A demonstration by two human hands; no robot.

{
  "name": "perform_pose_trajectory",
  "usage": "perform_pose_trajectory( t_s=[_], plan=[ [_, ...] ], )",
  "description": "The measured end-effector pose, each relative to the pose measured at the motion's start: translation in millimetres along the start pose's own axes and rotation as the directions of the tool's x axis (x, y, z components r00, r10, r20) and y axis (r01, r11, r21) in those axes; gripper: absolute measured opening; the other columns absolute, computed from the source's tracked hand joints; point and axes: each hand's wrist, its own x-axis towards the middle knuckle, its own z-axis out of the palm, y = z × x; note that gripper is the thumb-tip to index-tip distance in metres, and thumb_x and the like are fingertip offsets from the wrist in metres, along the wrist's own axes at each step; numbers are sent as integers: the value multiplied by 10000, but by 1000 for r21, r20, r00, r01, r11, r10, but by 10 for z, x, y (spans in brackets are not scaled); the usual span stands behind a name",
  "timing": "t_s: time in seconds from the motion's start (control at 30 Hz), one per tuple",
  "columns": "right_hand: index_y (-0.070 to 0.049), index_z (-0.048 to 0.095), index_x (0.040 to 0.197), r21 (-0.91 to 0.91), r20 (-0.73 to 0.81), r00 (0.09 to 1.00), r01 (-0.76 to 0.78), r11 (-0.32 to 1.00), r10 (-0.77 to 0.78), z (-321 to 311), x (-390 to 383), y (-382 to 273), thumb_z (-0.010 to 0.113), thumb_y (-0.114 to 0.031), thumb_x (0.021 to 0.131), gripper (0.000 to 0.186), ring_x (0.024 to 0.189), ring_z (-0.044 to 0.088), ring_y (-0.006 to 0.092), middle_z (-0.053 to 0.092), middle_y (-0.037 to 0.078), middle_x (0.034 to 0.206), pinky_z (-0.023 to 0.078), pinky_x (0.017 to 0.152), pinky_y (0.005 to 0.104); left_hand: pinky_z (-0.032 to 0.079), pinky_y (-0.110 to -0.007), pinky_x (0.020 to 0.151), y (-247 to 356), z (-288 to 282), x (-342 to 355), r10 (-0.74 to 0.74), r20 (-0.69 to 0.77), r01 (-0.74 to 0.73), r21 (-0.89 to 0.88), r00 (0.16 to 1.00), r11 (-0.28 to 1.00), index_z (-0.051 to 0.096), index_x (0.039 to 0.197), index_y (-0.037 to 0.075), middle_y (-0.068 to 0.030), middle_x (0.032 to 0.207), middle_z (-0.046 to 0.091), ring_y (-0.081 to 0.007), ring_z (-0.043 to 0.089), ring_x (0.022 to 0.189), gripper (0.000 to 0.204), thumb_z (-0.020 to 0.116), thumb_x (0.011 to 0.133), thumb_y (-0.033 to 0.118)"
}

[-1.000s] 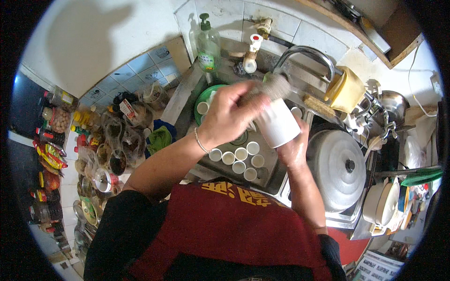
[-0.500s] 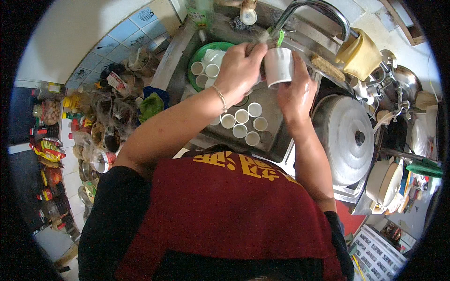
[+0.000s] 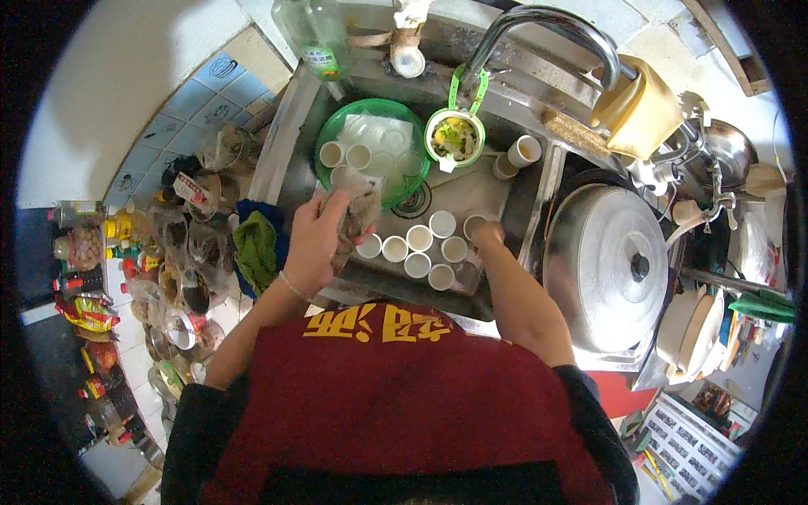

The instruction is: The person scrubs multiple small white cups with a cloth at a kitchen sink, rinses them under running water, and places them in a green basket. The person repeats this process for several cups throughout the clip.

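Observation:
My left hand (image 3: 313, 246) is closed around a grey-brown fibrous scrubbing pad (image 3: 362, 212), held over the sink's left part. My right hand (image 3: 490, 237) reaches down to the sink bottom, its fingers around the rim of a white cup (image 3: 473, 224). Beside that cup stand several more white cups (image 3: 418, 238) in a cluster, mouths up. A green basin (image 3: 330, 119) at the far left of the sink holds white cups and a pale translucent pack. Two cups (image 3: 525, 151) are at the sink's right wall, one with orange-brown stuff inside.
A green-rimmed strainer (image 3: 455, 139) with food scraps hangs under the curved faucet (image 3: 539, 15). The drain (image 3: 412, 202) lies beside the basin. A large lidded pot (image 3: 602, 269) stands to the right; a yellow cloth (image 3: 638, 108) drapes over the pipe. Green and blue cloths (image 3: 255, 248) lie left.
My right hand has come down from near the faucet to the sink bottom with the white cup. My left hand has moved left and nearer, with the scrubbing pad. The view has shifted.

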Motion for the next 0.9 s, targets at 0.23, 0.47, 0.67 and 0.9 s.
perform_pose_trajectory(
  t_s=[0.23, 0.47, 0.67, 0.9],
  plan=[
    [-147, 716, 1003, 597, 170, 975, -217, 772, 143, -14, -407, -106, 722, -266, 772, 259, 786, 659, 254, 704, 113, 946, 542, 590, 369, 512, -272, 565, -178, -182, 4, -70, -35, 71, 38, 997, 997, 598, 1139, -2, -98, 983, 686, -203, 695, 730, 291, 545, 1000, 248],
    [69, 499, 1269, 497, -200, 970, -18, 868, 135, -1314, -1622, -361, 689, -332, 813, 637, 1191, 539, 413, 521, 262, 1326, 435, 1009, 481, 526, -291, 569, -214, -116, 76, -118, -72, 120, 26, 990, 992, 591, 1132, -1, -98, 991, 685, -217, 702, 745, 284, 548, 1002, 248],
    [55, 306, 1455, 924, -371, 805, 272, 267, 462, -2031, -1302, -629, 752, -261, 814, 842, 1380, 385, 362, 352, 261, 1500, 308, 1152, 436, 523, -280, 578, -201, -115, 149, -146, -84, 152, 79, 986, 985, 591, 1133, -4, -96, 1002, 687, -210, 698, 761, 288, 538, 1005, 249],
    [32, 267, 1487, 921, -278, 708, 387, -28, 649, -2297, -856, -795, 823, -42, 730, 943, 1349, 436, 320, 407, 218, 1478, 334, 1140, 409, 520, -272, 586, -205, -148, 227, -144, -71, 152, 136, 987, 979, 593, 1156, -6, -94, 1002, 692, -191, 691, 758, 301, 528, 1008, 248]
  ],
)
